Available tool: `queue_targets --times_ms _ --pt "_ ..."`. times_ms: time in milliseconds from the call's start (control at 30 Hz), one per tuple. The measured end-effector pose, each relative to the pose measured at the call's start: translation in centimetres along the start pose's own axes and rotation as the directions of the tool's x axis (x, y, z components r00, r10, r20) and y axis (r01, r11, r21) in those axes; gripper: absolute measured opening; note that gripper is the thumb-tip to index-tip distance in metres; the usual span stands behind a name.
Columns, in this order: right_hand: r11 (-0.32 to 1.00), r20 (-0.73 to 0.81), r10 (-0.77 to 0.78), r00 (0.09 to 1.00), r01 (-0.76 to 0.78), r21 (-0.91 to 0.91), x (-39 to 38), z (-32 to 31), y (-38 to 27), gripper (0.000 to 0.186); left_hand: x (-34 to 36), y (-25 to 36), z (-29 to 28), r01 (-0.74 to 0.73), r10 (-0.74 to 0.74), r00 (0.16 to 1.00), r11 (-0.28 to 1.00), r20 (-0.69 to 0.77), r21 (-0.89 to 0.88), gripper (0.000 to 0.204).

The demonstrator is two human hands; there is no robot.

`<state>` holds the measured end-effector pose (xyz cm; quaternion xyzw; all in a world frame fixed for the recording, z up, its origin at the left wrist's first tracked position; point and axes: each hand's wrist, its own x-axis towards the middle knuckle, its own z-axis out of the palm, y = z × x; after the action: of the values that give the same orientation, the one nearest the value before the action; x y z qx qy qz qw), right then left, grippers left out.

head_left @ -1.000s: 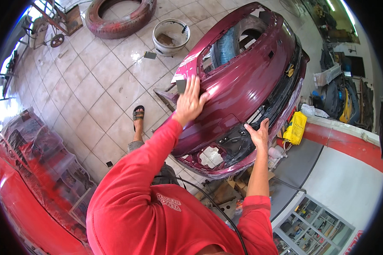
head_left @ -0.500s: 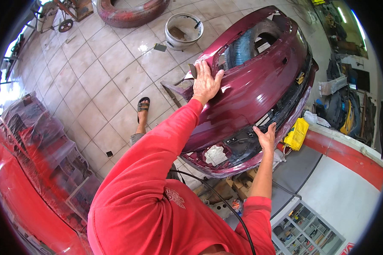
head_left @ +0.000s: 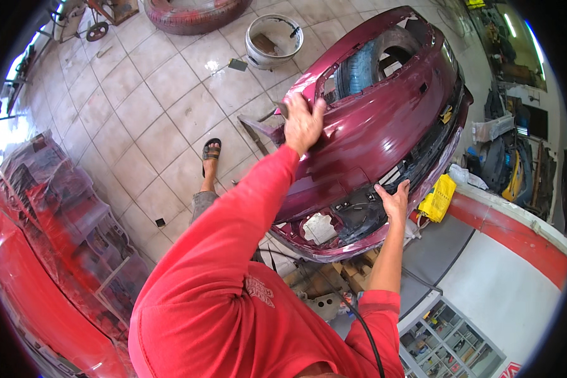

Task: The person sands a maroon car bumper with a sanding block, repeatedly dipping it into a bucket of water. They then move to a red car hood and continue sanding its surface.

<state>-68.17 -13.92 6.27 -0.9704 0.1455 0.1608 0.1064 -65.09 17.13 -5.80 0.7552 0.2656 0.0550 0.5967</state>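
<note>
A dark red car bumper cover (head_left: 378, 120) lies in front of me, glossy in the middle, with dull, scuffed patches toward its left edge. My left hand (head_left: 302, 126) presses on that edge, its fingers smeared by motion. A dark sheet that looks like sandpaper (head_left: 283, 109) sticks out beside the fingers, mostly hidden under them. My right hand (head_left: 394, 203) holds the near right edge of the bumper cover, thumb and fingers around the black grille part (head_left: 362, 217). Through the far opening a bluish tire (head_left: 359, 70) shows beneath the cover.
A white bucket (head_left: 268, 60) and a small dark pad (head_left: 237, 65) are on the tiled floor beyond. Another tire (head_left: 198, 20) lies farther off. At left is a red car (head_left: 31, 277) partly covered in plastic film. A yellow bag (head_left: 437, 198) and a black hose (head_left: 365, 327) are near my right arm.
My left hand has shifted slightly down along the bumper cover's left edge, its fingers now blurred. My right hand stays at the near edge.
</note>
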Motion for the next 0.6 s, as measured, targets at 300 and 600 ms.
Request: queue_targets --times_ms 300,600 --pt "1.000 -0.013 -0.014 1.000 0.014 0.020 -0.1 0.0 -0.2 0.124 2.3 -5.4 -1.1 -0.005 0.005 0.999 1.000 -0.036 -0.006 0.090" --pt "0.999 -0.040 -0.031 0.999 0.032 0.018 -0.2 0.3 0.9 0.124 3.6 -5.6 -1.2 -0.133 0.133 0.990 0.991 0.052 0.001 0.091"
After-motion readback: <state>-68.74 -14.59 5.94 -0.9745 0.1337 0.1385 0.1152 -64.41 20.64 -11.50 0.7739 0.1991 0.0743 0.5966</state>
